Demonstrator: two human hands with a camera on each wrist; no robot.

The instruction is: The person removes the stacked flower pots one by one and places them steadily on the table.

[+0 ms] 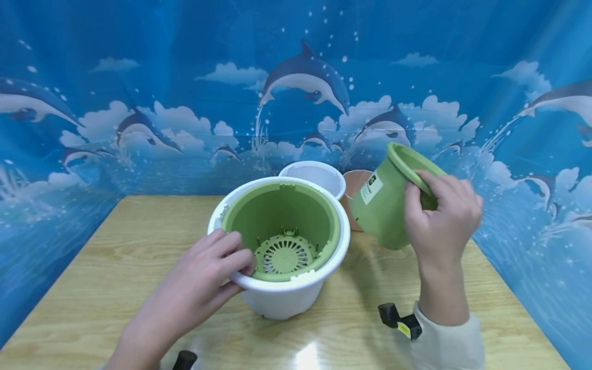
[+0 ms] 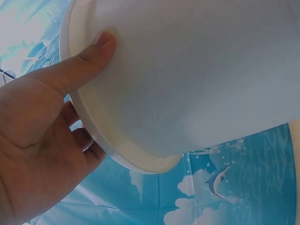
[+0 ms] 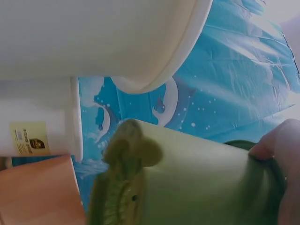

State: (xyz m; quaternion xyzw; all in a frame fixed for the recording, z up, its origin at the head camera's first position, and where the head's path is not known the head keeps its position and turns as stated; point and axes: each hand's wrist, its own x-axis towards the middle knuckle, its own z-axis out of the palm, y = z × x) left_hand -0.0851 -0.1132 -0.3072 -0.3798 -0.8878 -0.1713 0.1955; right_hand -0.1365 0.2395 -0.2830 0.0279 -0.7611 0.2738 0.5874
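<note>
In the head view, my left hand grips the near-left rim of a large white plant pot, fingers over the edge and thumb beneath it outside. The left wrist view shows that thumb along the pot's white outer wall. Nested in the white pot is a green pot with a slotted base. To the right, my right hand pinches the rim of a smaller green flowerpot, raised above the table and tilted with its mouth toward the upper right. A white label is on its side.
Behind the large pot stand a smaller white pot and a terracotta-coloured pot, partly hidden. The wooden table ends at a blue dolphin-print curtain, which also runs along both sides.
</note>
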